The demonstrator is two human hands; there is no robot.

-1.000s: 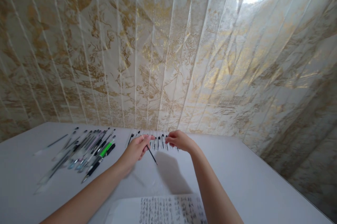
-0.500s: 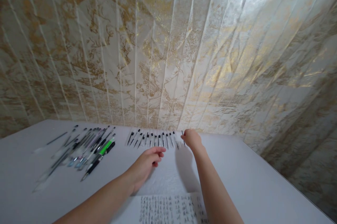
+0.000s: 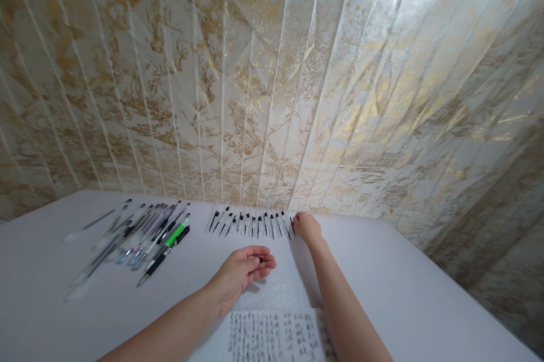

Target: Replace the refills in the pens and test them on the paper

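Observation:
My right hand (image 3: 308,228) is closed at the right end of a row, its fingertips on a thin dark pen refill (image 3: 292,227). The row holds several thin, clear pen refills (image 3: 254,226) with black ends, lying side by side near the back of the table. Below that row is my left hand (image 3: 250,267), palm partly turned up, fingers loosely curled. Its thumb presses a small black piece (image 3: 261,260) against the fingers; too little shows to tell its kind.
To the left lies a loose pile of pens (image 3: 142,231), with a green pen (image 3: 175,233) on its right side. A sheet of handwritten paper (image 3: 272,336) rests at the front. A gold-patterned curtain (image 3: 255,96) hangs behind the white table (image 3: 403,294).
My right hand has lowered the refill to the right end of the row. The left hand has turned its palm up, bringing the small black piece into sight. The view has shifted slightly.

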